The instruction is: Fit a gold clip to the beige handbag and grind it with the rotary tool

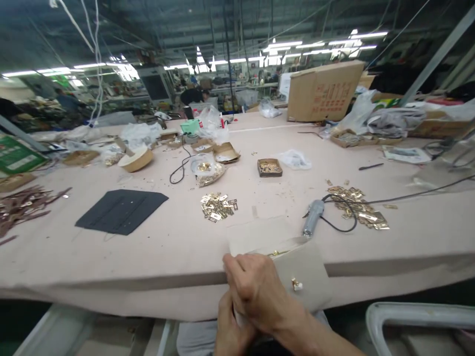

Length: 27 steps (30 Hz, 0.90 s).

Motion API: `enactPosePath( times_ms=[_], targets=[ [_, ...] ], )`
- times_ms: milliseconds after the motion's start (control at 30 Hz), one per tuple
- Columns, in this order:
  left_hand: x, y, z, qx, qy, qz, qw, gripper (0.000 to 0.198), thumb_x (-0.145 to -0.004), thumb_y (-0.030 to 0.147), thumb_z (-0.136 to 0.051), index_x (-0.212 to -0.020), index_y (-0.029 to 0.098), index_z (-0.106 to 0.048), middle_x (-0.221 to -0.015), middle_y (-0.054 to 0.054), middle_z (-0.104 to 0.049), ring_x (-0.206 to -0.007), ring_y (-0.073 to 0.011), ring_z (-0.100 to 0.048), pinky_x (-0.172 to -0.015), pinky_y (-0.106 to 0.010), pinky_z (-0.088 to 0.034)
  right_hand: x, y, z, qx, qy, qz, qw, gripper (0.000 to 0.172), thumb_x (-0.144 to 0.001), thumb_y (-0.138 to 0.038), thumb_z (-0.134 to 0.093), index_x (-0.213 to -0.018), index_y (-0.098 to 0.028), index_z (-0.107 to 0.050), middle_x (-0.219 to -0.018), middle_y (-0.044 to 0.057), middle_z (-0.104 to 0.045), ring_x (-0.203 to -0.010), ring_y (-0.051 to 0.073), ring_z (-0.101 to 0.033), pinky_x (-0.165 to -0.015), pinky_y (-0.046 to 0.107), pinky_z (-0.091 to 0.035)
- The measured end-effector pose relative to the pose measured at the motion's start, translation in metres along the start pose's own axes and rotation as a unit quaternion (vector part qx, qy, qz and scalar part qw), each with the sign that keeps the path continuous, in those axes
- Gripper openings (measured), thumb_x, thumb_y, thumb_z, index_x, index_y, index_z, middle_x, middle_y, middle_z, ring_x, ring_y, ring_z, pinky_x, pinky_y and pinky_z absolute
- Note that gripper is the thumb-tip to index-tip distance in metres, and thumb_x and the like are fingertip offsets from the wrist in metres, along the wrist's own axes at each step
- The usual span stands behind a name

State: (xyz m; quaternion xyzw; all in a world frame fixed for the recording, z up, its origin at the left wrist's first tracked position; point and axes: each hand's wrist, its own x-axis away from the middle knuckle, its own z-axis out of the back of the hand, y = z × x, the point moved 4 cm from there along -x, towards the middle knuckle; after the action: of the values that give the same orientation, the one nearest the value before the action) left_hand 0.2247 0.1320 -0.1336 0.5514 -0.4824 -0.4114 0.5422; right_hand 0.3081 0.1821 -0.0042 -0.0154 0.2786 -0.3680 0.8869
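Observation:
A beige leather piece [306, 272] with a small gold fitting [296, 284] hangs over the table's near edge. My right hand [256, 291] is curled over its left end, fingers closed on it. Just below, my left hand [227, 329] presses up against the same end, fingers wrapped; most of it is hidden under the right hand. A second beige panel [256, 235] lies flat on the table just behind. A grey hand tool [313, 215] with a black cable rests to the right of it.
Piles of gold metal fittings [218, 205] [358, 205] lie on the pale table [178, 247]. A dark fabric panel [120, 210] lies at left, brown strips [22, 205] farther left. A small box of fittings [269, 167], a tape roll [137, 159] and a cardboard box [322, 91] stand farther back.

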Motion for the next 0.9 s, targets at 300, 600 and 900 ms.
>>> enactPosePath(
  times_ms=[300,600,900],
  targets=[
    [0.001,-0.053,0.062,0.192,0.075,0.176,0.963,0.065,-0.043,0.029,-0.085,-0.105,0.013,-0.071,-0.089,-0.007,-0.073,-0.079,-0.0278,-0.064,-0.065,-0.032,-0.049,0.018,0.081,-0.010,-0.097,0.148,-0.125,0.976,0.031,-0.098,-0.028,-0.059,-0.128,-0.019,-0.058,-0.110,0.014,-0.065,-0.104,0.029,-0.062,-0.090,0.044,-0.052],
    [0.012,-0.076,0.087,0.192,0.048,0.239,0.951,0.052,-0.047,0.027,-0.083,-0.097,0.014,-0.071,-0.090,-0.010,-0.075,-0.081,-0.0290,-0.067,-0.069,-0.034,-0.053,0.046,0.144,-0.047,-0.102,0.005,-0.138,0.985,0.021,-0.096,-0.034,-0.067,-0.109,-0.019,-0.067,-0.099,0.008,-0.071,-0.091,0.025,-0.065,-0.086,0.042,-0.048],
    [0.007,0.032,0.067,-0.319,0.156,-0.027,0.935,0.038,-0.084,0.040,-0.077,-0.114,0.018,-0.071,-0.112,-0.013,-0.072,-0.099,-0.0289,-0.069,-0.083,-0.038,-0.058,0.074,0.119,-0.032,-0.161,0.046,-0.044,0.985,0.008,-0.099,-0.019,-0.061,-0.098,-0.018,-0.069,-0.082,0.006,-0.065,-0.077,0.019,-0.057,-0.071,0.034,-0.040]
  ],
)
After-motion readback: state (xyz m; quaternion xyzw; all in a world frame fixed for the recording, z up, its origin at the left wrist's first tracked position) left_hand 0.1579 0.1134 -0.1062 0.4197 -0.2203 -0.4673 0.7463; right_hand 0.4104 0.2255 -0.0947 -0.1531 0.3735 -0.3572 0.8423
